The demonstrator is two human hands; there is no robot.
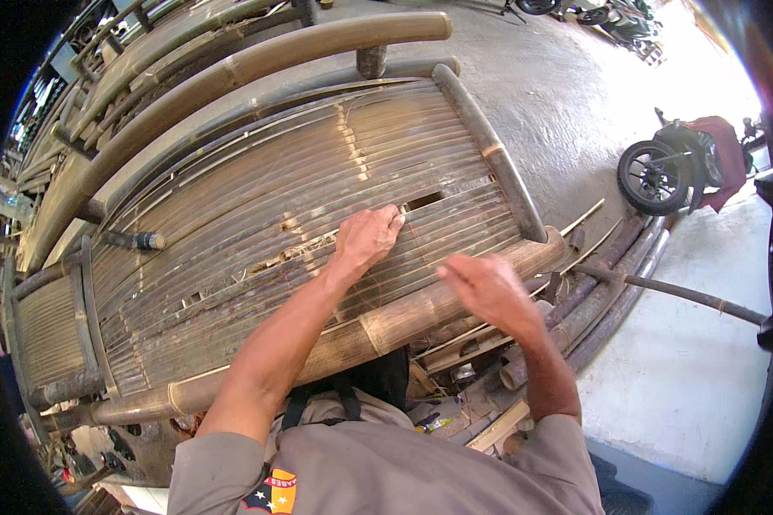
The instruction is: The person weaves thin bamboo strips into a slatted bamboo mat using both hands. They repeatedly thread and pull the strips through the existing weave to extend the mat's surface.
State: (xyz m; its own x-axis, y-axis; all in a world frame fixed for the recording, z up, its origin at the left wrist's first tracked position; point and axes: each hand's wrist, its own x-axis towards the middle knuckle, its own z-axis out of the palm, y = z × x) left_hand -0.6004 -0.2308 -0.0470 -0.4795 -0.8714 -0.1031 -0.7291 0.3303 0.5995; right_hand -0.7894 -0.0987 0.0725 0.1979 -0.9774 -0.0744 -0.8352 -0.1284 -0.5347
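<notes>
A bamboo bench with a slatted seat and thick pole rails lies in front of me. My left hand is closed at the middle of the seat, fingers curled down on a bamboo slat beside a narrow dark gap. Frayed, split fibres show along the slats left of that hand. Over the front rail, my right hand hangs with its fingers drawn together, slightly blurred; what they hold, if anything, cannot be made out. A thin dark strand crosses the slats between my hands.
Loose bamboo poles lie on the floor at the right, near split strips and scraps below the front rail. Farther right a motorcycle stands partly covered in red. More bamboo furniture fills the far left. A pale wall borders the lower right.
</notes>
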